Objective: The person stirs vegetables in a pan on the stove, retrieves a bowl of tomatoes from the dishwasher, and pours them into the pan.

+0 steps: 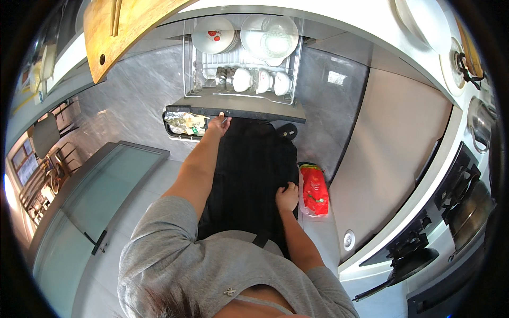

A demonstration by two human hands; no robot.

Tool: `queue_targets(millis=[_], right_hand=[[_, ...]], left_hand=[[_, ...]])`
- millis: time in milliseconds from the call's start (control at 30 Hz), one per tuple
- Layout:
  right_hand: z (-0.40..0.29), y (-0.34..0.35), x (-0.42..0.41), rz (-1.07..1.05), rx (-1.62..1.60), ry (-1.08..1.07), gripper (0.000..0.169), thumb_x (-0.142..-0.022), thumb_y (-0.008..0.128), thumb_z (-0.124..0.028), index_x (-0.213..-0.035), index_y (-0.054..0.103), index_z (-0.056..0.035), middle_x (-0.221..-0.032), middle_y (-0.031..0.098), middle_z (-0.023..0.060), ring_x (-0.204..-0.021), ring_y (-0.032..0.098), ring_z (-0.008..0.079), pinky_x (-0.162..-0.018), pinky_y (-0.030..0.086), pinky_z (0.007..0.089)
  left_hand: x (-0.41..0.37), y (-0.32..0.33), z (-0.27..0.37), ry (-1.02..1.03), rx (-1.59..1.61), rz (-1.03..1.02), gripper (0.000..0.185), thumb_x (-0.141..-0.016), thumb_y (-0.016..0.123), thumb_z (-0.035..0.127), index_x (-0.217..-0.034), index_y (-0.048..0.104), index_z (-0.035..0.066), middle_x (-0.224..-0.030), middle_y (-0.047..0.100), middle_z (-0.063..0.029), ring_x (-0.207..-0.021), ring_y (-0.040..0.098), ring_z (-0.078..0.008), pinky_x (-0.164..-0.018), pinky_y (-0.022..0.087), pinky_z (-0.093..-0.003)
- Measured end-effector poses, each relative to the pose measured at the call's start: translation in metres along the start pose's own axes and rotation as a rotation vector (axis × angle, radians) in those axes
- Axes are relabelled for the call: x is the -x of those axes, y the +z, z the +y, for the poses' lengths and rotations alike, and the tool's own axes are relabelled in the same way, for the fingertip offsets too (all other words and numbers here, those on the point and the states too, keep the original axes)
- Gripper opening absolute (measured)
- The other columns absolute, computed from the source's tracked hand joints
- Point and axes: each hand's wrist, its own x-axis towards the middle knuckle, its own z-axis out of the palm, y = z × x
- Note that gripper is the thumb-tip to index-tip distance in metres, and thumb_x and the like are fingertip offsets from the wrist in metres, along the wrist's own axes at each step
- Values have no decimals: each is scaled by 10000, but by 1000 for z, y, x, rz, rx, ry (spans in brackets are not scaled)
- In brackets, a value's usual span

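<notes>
My left hand [219,124] is at the top edge of the drawer front [254,110], its fingertips bent onto the edge. Behind that front, the pulled-out wire drawer basket [216,59] holds dishes. A plate with a red print [213,35] tops a stack at the back left, beside a clear glass bowl [276,41] set on white dishware. Several white bowls [242,80] stand in a row nearer the front. With fingers curled, my right hand [288,196] rests against the black cloth [254,167] over my legs, and nothing shows in it.
A waste bin [185,123] with litter hangs left of the drawer front. On the floor at right lies a red plastic bag [315,190]. A wooden cutting board [119,31] juts over the counter edge. The glass door [99,187] stands at left, frying pans [413,264] at right.
</notes>
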Motion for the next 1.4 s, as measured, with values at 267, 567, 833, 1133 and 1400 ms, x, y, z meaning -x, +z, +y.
queue_targets(millis=[267,567,833,1133,1400], right_hand=[[-10,3,0,0,-30,65,315,-687,483,-176,-968,487,-35,-949,498,146,-873,495,308,-719,409,415],[-22,8,5,9,-43,70,327,-682,491,-179,-973,487,-29,-948,497,147,-875,490,314,-730,403,417],[-29,15,10,52,-56,103,314,-673,486,-166,-955,495,-29,-904,502,161,-855,493,324,-737,403,409],[-32,23,20,30,-115,162,303,-673,498,-163,-948,491,-35,-928,498,153,-879,487,321,-748,398,410],[-28,30,22,14,-112,178,300,-677,497,-166,-948,492,-37,-929,497,147,-877,486,317,-750,398,408]], left_hand=[[6,-33,31,-101,-420,-243,211,-749,596,91,-862,497,-57,-863,556,-186,-815,561,-296,-705,513,-328],[-24,21,128,248,-958,-42,147,-780,515,144,-783,558,3,-732,615,-116,-594,605,-191,-454,484,-275],[-29,83,94,285,-1119,-68,159,-756,517,175,-772,579,29,-641,596,-65,-506,558,-152,-436,455,-238],[-35,67,57,298,-1166,-115,165,-751,558,233,-852,568,103,-722,615,-38,-571,573,-126,-482,440,-260],[-22,55,19,614,-1350,-12,191,-693,525,202,-802,619,75,-676,610,-74,-627,588,-164,-609,459,-292]])
